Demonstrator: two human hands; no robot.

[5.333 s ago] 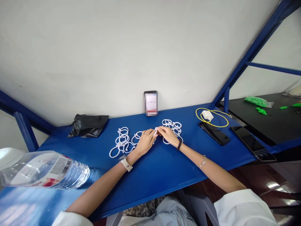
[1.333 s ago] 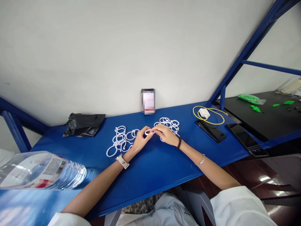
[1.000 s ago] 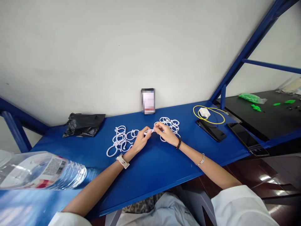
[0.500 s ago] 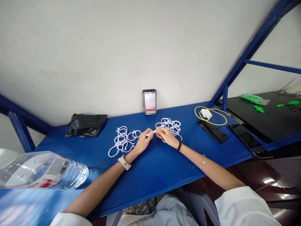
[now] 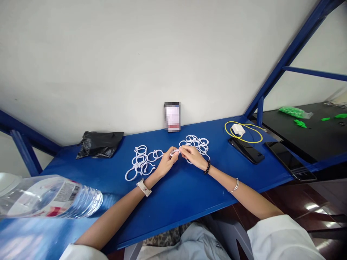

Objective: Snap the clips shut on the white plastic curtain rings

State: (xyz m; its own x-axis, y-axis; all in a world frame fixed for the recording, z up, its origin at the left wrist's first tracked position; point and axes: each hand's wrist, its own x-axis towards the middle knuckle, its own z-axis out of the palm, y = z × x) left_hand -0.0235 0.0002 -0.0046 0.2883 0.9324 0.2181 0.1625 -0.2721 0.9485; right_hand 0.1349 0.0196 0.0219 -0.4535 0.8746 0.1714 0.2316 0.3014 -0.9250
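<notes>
Between my two hands is a white plastic ring (image 5: 175,152), seen nearly edge-on. My left hand (image 5: 167,161) pinches its near left side. The fingertips of my right hand (image 5: 192,155) are closed on its right end, partly hiding it. One group of similar white rings (image 5: 141,159), several with small knobbed ends, lies to the left of my left hand. Behind and beside my right hand lies a second cluster of white rings (image 5: 200,143), partly covered by that hand.
A large clear bottle (image 5: 51,196) lies at the left, and a black plastic bag (image 5: 101,144) by the wall. A small blurred box (image 5: 172,117) stands against the wall. At the right are a white charger (image 5: 238,129) with yellow cable and two dark phones (image 5: 246,150) (image 5: 290,160).
The held ring has turned slightly, so more of its loop shows between my fingers. Both hands stay in nearly the same place. The ring groups look unchanged.
</notes>
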